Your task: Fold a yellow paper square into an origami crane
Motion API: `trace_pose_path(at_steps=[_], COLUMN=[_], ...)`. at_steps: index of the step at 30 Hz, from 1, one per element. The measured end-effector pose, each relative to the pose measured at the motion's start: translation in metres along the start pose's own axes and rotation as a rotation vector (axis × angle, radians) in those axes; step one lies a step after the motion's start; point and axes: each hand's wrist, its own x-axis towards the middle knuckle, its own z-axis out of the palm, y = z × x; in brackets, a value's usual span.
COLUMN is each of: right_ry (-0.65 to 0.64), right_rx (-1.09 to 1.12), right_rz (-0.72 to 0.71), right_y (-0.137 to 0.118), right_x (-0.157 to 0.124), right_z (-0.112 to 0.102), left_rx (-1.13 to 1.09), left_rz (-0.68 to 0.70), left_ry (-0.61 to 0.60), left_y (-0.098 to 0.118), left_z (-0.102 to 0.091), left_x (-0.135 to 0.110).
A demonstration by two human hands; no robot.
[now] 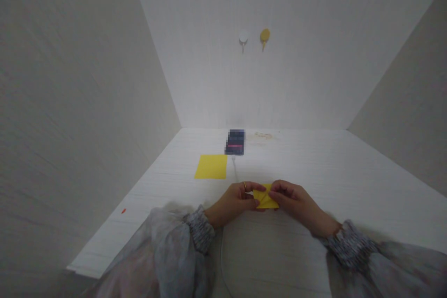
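A small folded piece of yellow paper (265, 198) lies on the white table (314, 167) between my two hands. My left hand (235, 200), with a ring on one finger, pinches the paper's left side. My right hand (295, 201) pinches its right side with curled fingers. A flat yellow square sheet (211, 166) lies on the table beyond my left hand, apart from both hands.
A dark phone-like object (235, 142) stands at the back of the table with a thin white cable (223, 260) running toward me. Two wall hooks, one white (243, 38) and one yellow (264, 36), hang above. Walls close in left and right. A tiny red speck (123, 211) lies near the left edge.
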Motion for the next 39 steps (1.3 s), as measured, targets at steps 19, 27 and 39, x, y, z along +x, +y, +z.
trace_pose_path(at_steps=[19, 27, 39], right_ry=[0.068, 0.105, 0.142], right_rx=[0.036, -0.009, -0.092], right_rz=[0.027, 0.035, 0.025], right_y=[-0.003, -0.006, -0.007], right_x=[0.0, -0.002, -0.003], right_z=[0.006, 0.008, 0.011], left_rx=[0.095, 0.081, 0.103], left_rz=[0.009, 0.015, 0.054], left_ry=[0.042, 0.069, 0.063], left_y=[-0.005, 0.0, -0.002], left_z=[-0.002, 0.001, 0.002], left_x=[0.002, 0.001, 0.003])
